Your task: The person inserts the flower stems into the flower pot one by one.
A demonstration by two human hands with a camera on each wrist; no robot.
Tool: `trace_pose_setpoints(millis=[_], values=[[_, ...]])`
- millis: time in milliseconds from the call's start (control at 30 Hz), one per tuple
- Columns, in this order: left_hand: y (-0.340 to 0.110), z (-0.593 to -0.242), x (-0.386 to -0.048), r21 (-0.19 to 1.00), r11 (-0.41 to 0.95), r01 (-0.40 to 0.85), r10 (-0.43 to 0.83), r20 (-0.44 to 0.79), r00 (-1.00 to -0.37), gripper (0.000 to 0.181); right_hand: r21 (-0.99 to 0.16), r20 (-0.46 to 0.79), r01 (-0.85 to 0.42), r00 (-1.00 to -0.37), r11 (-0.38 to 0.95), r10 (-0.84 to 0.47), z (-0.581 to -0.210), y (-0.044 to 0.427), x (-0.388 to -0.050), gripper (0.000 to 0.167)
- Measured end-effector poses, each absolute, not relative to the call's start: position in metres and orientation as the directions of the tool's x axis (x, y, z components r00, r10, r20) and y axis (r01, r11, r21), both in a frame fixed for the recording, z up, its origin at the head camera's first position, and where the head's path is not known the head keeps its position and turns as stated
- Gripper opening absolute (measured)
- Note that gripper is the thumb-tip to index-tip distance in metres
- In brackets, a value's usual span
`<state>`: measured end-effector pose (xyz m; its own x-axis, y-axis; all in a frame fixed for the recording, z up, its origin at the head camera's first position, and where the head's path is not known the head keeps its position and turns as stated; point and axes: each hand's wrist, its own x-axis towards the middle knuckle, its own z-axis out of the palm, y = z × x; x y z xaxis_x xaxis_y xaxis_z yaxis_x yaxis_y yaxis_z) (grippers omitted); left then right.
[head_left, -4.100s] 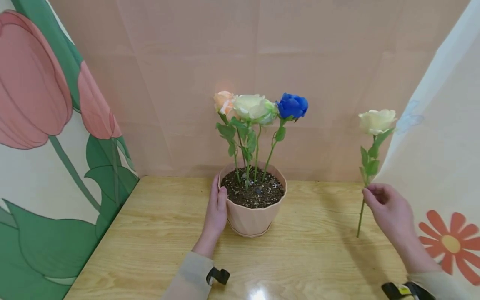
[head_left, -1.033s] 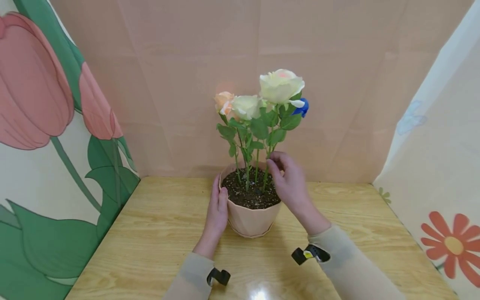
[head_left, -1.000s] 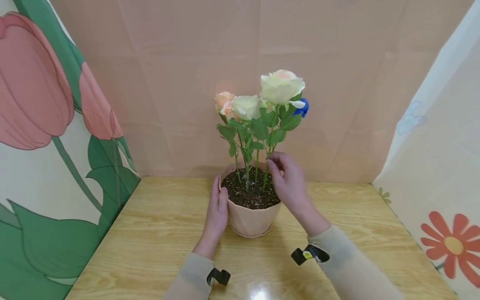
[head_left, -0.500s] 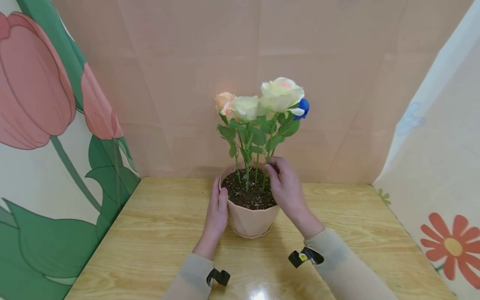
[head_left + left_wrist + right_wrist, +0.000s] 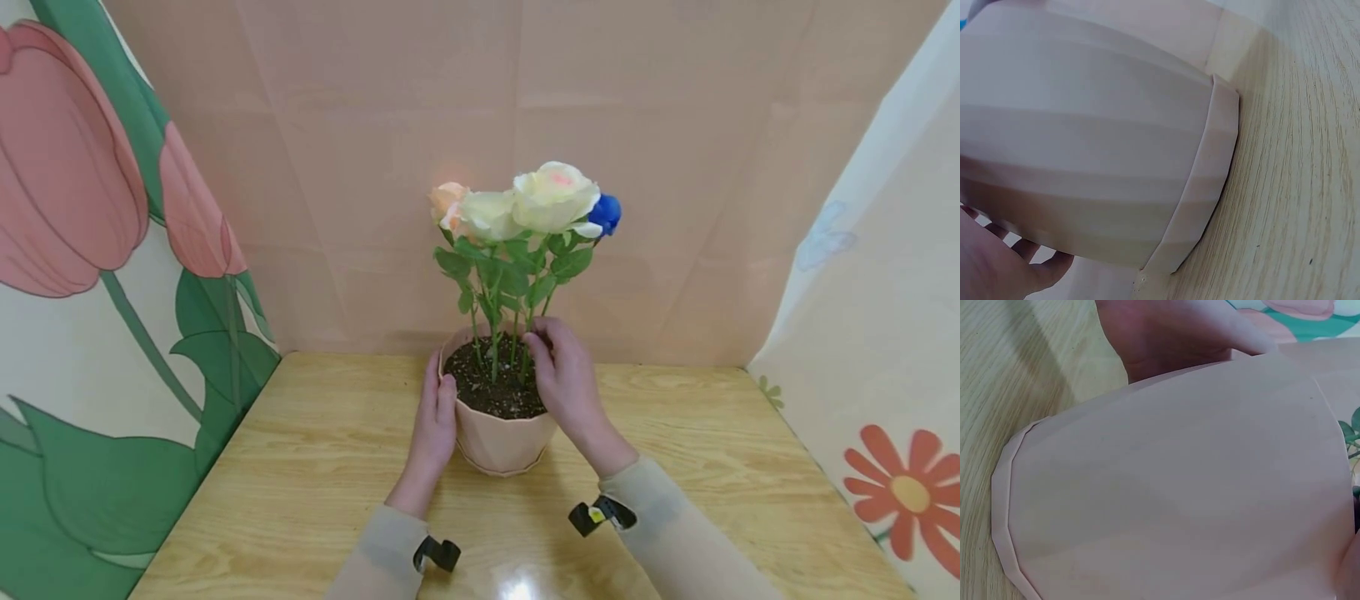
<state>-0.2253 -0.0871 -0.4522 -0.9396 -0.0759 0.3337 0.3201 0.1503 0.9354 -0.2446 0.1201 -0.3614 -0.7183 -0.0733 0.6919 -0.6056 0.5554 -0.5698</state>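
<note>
A pink faceted flower pot (image 5: 501, 442) filled with dark soil (image 5: 498, 400) stands on the table. My left hand (image 5: 433, 417) rests against its left side, fingers along the wall, also seen in the left wrist view (image 5: 1000, 265). With thumb and fingertips, my right hand (image 5: 567, 379) pinches the stem of a large white rose (image 5: 557, 198) with a pinkish centre, upright above the pot's right part. Its lower stem reaches the soil; how deep is hidden. Beside it stand another white rose (image 5: 489, 217), a peach rose (image 5: 447, 204) and a partly covered blue rose (image 5: 606, 214).
The pot sits in a matching saucer (image 5: 1194, 187) on a wood-grain table (image 5: 330, 467). A plain pinkish backdrop (image 5: 360, 167) rises behind it. Printed flower panels flank both sides, with a tulip (image 5: 67, 167) on the left and a red flower (image 5: 909, 493) on the right.
My right hand has brought the white rose from the far right over to the pot. In the last second, hand and rose have sunk lower and shifted slightly left. My left hand stays put.
</note>
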Motion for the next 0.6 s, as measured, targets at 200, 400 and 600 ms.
trace_pose_setpoints(millis=[200,400,600], values=[[-0.0872,-0.4542,-0.2248,0.940,0.145,0.308,-0.083,0.322,-0.943,0.060,-0.572,0.686,-0.604,-0.723,0.554,-0.079,-0.3623,0.1190,-0.2454,0.009],[-0.0879,-0.4532,-0.2235,0.939,0.148,0.310,-0.078,0.323,-0.943,0.061,-0.598,0.667,-0.598,-0.741,0.534,-0.082,-0.3637,0.1180,-0.2441,0.007],[-0.0868,-0.4509,-0.2227,0.936,0.164,0.311,-0.075,0.326,-0.942,0.063,-0.649,0.636,-0.568,-0.770,0.507,-0.049,-0.3630,0.1196,-0.2426,0.010]])
